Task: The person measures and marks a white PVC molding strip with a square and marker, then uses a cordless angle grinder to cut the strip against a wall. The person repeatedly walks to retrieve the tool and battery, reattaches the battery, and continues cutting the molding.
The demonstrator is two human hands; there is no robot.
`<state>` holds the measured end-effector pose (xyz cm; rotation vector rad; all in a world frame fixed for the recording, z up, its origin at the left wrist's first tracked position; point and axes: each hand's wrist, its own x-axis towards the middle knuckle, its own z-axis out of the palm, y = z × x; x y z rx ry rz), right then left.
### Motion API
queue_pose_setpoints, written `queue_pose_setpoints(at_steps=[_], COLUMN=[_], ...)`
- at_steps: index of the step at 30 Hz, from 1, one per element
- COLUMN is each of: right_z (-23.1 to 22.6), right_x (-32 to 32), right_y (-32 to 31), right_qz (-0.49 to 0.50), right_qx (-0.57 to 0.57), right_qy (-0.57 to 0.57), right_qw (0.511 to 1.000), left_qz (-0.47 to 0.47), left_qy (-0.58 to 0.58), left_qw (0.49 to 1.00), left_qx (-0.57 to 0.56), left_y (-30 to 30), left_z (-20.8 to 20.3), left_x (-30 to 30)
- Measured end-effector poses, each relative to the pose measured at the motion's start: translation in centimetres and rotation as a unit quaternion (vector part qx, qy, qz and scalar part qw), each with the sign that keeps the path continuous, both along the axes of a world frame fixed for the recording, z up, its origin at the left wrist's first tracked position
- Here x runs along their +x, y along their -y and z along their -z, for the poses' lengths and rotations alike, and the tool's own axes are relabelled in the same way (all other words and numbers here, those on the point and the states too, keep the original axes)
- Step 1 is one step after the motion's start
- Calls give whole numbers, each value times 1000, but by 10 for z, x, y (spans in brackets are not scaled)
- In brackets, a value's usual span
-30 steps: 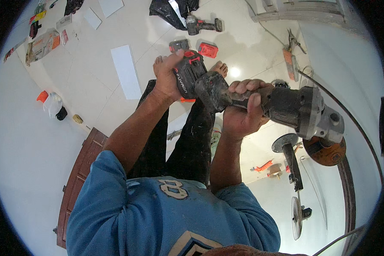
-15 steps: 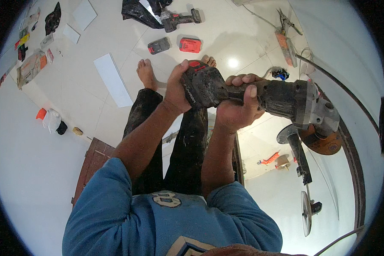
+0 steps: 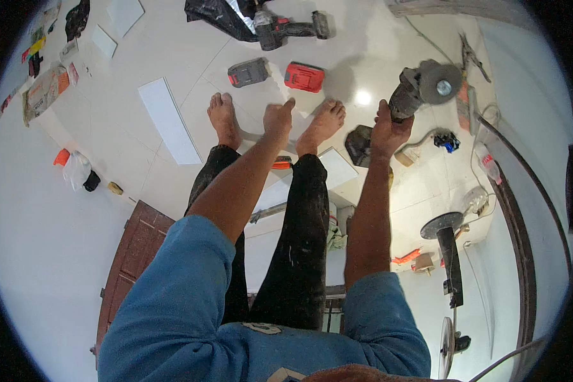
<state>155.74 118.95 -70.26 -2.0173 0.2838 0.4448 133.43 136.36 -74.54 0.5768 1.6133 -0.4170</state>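
Note:
My right hand (image 3: 390, 132) is closed around the body of a dark, dusty cordless angle grinder (image 3: 406, 95). Its grey disc (image 3: 431, 75) faces up at the far end, and its bulky black rear end (image 3: 358, 144) sticks out left of my wrist. My left hand (image 3: 278, 121) is off the grinder, above the floor between my feet. Its fingers are curled with one digit pointing forward; whatever they may hold is hidden. Just ahead of it lie a red battery pack (image 3: 304, 77) and a dark grey one (image 3: 248, 72).
A cordless power tool (image 3: 286, 28) lies beyond the batteries beside a black plastic bag (image 3: 219, 18). White tile pieces (image 3: 169, 121) rest on the floor to the left. At right are a hose (image 3: 528, 162), a bottle (image 3: 488, 163) and a standing fan (image 3: 451, 254).
My left hand has let go of the grinder's rear end. My right hand has swung the grinder forward and turned it, so its disc is now at the far end.

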Motion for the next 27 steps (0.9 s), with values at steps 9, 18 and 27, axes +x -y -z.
queue_pose_setpoints(at_steps=[9,18,27], right_z=[132,178,161], right_x=[-3,-15,13], right_y=[49,61,64], right_qz=[-175,-197,-296], right_qx=[-297,-292,-379], right_qy=[-28,-27,-22], right_qw=[938,935,876], left_qz=[-255,-463,200], left_qy=[-50,17,-54], left_qw=[966,886,938], left_qx=[-11,15,278], left_y=[-38,-132,-140], left_z=[89,77,-14], left_x=[83,-19,-86])
